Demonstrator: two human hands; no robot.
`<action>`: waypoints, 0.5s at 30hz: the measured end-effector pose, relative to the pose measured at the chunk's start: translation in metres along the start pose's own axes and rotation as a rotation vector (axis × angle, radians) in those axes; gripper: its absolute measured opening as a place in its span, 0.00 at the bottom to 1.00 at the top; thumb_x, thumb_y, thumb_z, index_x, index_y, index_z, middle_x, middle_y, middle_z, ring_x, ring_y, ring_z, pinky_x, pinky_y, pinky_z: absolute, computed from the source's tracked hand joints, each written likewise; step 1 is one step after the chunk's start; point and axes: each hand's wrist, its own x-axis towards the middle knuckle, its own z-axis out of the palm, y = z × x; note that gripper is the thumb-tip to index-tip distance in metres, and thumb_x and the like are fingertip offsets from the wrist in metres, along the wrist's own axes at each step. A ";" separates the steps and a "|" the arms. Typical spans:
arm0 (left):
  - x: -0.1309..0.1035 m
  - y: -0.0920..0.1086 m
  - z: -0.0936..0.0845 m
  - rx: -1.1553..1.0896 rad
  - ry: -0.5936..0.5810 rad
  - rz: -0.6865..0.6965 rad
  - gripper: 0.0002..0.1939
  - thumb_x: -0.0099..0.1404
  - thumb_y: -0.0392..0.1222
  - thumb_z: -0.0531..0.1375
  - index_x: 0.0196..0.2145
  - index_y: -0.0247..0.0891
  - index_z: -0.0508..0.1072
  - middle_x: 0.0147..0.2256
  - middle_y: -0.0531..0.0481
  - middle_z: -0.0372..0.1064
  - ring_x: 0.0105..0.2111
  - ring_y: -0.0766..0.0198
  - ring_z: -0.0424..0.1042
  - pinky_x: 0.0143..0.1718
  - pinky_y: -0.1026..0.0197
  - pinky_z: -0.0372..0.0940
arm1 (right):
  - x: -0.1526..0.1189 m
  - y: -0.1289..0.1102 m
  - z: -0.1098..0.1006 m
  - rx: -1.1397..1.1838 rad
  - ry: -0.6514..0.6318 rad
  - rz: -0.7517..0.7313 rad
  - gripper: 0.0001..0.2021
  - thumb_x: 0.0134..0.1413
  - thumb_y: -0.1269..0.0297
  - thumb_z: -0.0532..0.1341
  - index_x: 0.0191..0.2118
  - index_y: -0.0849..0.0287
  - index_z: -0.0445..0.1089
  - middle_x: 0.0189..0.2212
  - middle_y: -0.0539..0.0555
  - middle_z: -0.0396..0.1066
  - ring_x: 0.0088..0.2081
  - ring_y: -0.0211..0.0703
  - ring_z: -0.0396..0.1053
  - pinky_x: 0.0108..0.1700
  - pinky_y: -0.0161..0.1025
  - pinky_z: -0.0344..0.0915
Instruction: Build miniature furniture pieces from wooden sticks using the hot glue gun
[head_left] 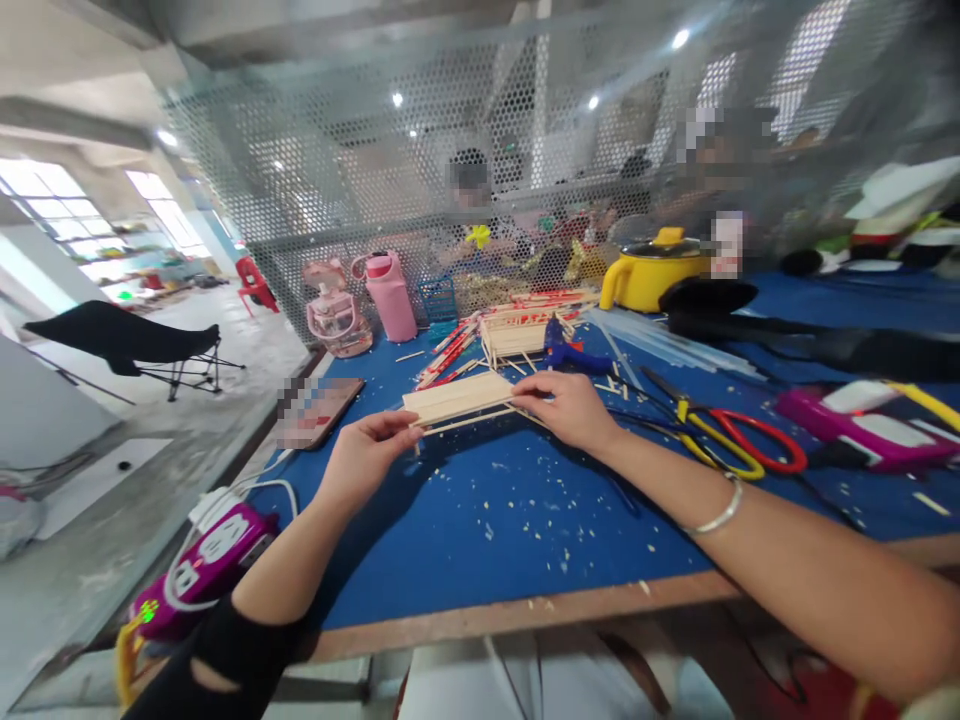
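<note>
Between my two hands is a small flat structure of pale wooden sticks, held just above the blue tabletop. My left hand pinches its left end between thumb and fingers. At the other end, my right hand closes its fingertips on the corner. Thin sticks run along the near lower edge of the structure. Just behind it lie more joined sticks and a blue glue gun. Scissors with red and yellow handles rest to the right of my right hand.
A phone and a purple power strip lie at left. Pink bottles, a yellow pot and clear glue sticks stand or lie toward the perforated screen. Wood chips dot the blue table. People sit beyond the screen.
</note>
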 end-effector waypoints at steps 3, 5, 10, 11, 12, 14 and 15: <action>-0.006 -0.005 -0.001 -0.111 -0.029 -0.111 0.22 0.41 0.45 0.72 0.34 0.33 0.76 0.26 0.51 0.73 0.25 0.69 0.67 0.31 0.64 0.60 | -0.001 0.001 0.001 0.036 -0.061 0.005 0.03 0.49 0.68 0.63 0.31 0.56 0.76 0.31 0.50 0.77 0.33 0.39 0.73 0.39 0.35 0.65; -0.012 -0.009 -0.001 -0.170 -0.047 -0.166 0.23 0.40 0.44 0.72 0.35 0.32 0.75 0.25 0.52 0.72 0.24 0.71 0.66 0.29 0.65 0.59 | -0.002 0.002 0.001 0.059 -0.110 0.022 0.03 0.48 0.69 0.63 0.30 0.56 0.76 0.30 0.49 0.77 0.33 0.39 0.73 0.38 0.34 0.65; -0.024 -0.015 0.003 -0.245 -0.014 -0.155 0.32 0.41 0.42 0.72 0.45 0.33 0.71 0.29 0.52 0.73 0.27 0.70 0.68 0.31 0.65 0.60 | -0.004 0.006 0.002 0.102 -0.176 0.063 0.03 0.45 0.69 0.64 0.29 0.57 0.76 0.28 0.48 0.77 0.31 0.38 0.73 0.37 0.34 0.65; -0.026 -0.015 0.004 -0.241 -0.007 -0.147 0.35 0.41 0.42 0.72 0.47 0.33 0.69 0.29 0.53 0.73 0.27 0.70 0.68 0.32 0.65 0.61 | -0.004 0.007 0.003 0.109 -0.184 0.071 0.04 0.45 0.69 0.64 0.29 0.57 0.76 0.27 0.48 0.77 0.31 0.38 0.72 0.37 0.34 0.65; -0.027 -0.015 0.005 -0.234 -0.003 -0.143 0.37 0.41 0.42 0.72 0.49 0.33 0.68 0.29 0.53 0.73 0.27 0.70 0.68 0.33 0.65 0.61 | -0.004 0.008 0.003 0.115 -0.192 0.077 0.04 0.45 0.69 0.64 0.29 0.57 0.76 0.27 0.48 0.76 0.30 0.38 0.72 0.36 0.34 0.65; -0.028 -0.014 0.007 -0.215 0.006 -0.141 0.39 0.41 0.43 0.72 0.52 0.32 0.66 0.29 0.52 0.73 0.28 0.69 0.69 0.35 0.64 0.61 | -0.005 0.008 0.003 0.125 -0.206 0.087 0.04 0.44 0.69 0.64 0.30 0.58 0.76 0.26 0.48 0.76 0.29 0.37 0.72 0.35 0.34 0.65; -0.029 -0.014 0.007 -0.201 0.008 -0.141 0.40 0.42 0.43 0.72 0.52 0.32 0.65 0.29 0.52 0.74 0.29 0.69 0.69 0.36 0.64 0.61 | -0.005 0.008 0.003 0.127 -0.212 0.090 0.04 0.44 0.69 0.64 0.30 0.58 0.76 0.26 0.48 0.76 0.29 0.37 0.72 0.35 0.34 0.65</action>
